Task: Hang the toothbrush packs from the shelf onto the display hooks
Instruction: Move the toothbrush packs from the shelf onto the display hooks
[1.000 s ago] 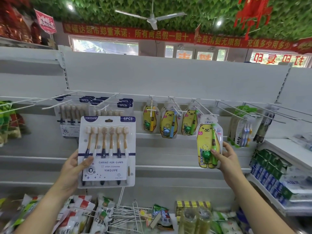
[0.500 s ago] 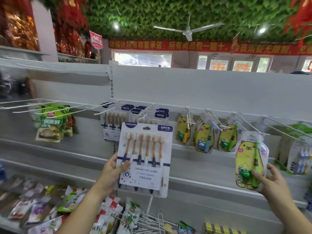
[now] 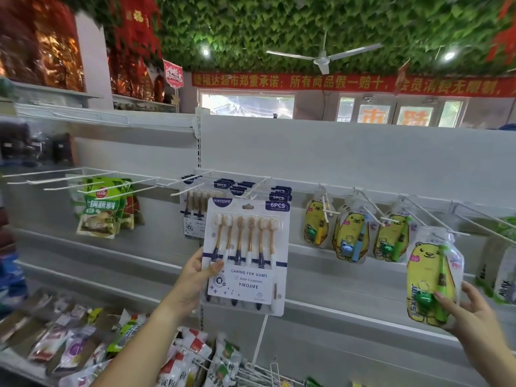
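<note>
White shelving (image 3: 335,152) fills my view in a shop aisle, with the hook rail (image 3: 377,192) running across its middle. Below the rail, at the left, a low shelf (image 3: 92,277) sits above loose snack packets (image 3: 69,339); green seasoning bags (image 3: 100,210) hang at the rail's left end.

Just under the rail's centre, the six-brush pack (image 3: 248,261) is held upright and facing me. It stands in front of matching packs already hung (image 3: 192,216). My left hand (image 3: 195,277) pinches its lower left edge, thumb on the card face and fingers behind.

Under the rail's right stretch, the yellow bear pack (image 3: 431,277) is raised beside three bear packs already on hooks (image 3: 350,236). My right hand (image 3: 469,311) grips its lower right corner, thumb pressed on the green brush and the other fingers spread behind. A hook tip crosses its top edge. I cannot tell whether the wire passes through the pack.

I judge the step in hand to be threading, with both packs lifted to the rail and neither clearly seated. The six-brush pack's hang hole (image 3: 247,206) sits just below the tips of a display hook (image 3: 251,188). The next move calls for raising the card slightly and squaring the hole to the wire. Then it can slide back along the hook toward the rail.
</note>
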`<state>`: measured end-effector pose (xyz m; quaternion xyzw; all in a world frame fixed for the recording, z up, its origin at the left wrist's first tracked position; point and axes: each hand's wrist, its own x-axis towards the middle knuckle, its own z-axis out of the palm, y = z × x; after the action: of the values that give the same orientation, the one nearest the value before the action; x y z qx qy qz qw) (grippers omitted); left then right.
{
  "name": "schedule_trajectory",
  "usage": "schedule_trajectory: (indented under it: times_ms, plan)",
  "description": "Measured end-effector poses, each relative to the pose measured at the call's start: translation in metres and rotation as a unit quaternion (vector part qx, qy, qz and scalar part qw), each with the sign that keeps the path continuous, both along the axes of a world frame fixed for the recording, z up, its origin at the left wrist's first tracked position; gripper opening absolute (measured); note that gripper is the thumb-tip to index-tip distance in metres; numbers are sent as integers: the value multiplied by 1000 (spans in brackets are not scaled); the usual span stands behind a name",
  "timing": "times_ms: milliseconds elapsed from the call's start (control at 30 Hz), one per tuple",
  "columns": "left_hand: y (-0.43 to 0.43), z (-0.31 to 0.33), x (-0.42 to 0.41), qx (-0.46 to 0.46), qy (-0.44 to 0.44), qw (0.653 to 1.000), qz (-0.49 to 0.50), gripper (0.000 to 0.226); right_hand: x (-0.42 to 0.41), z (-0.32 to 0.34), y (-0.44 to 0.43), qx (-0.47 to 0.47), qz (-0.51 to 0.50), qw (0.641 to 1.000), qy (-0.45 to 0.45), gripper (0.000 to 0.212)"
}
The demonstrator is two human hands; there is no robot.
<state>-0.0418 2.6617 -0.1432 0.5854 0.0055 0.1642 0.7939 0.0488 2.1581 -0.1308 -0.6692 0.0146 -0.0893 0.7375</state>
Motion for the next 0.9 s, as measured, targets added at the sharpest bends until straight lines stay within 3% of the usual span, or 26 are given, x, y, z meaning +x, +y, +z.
schedule_trajectory:
  times_ms: [67, 200, 367, 433, 533, 567, 667, 700, 733, 833, 900]
  plan:
    - [3, 0, 1, -1, 3, 1000, 0, 90, -8, 4, 1, 1, 6, 1000, 11, 63]
    - [9, -8, 1, 2, 5, 1000, -13, 106, -9, 7, -3, -6, 2, 1000, 8, 134]
    - [11, -6, 3, -6, -1, 1000, 4, 69, -4, -1, -6, -2, -4, 1000, -12, 159]
    - [12, -3, 8, 3, -8, 1000, 0, 69, -7, 1, -3, 0, -11, 1000, -13, 155]
    - [14, -2, 20, 15, -9, 1000, 11, 78, -17, 6, 4, 14, 0, 1000, -8, 115]
    - [15, -2, 24, 16, -2, 1000, 14, 84, -15, 3, 3, 14, -6, 1000, -3, 111]
    - [19, -3, 38, 34, -5, 999, 22, 91, 7, -12, -6, 24, -26, 999, -29, 152]
    - [19, -2, 42, 33, -4, 999, 31, 93, 8, -11, -3, 21, -39, 999, -31, 154]
    - [19, -2, 48, 34, -3, 999, 40, 87, 4, -3, 6, 18, -39, 998, -35, 146]
    - [14, 2, 65, 46, -4, 996, 76, 40, 3, 14, 26, -5, -54, 998, -30, 88]
    - [13, 3, 80, 73, -4, 992, 100, 32, 18, 12, 26, -34, -71, 997, -15, 79]
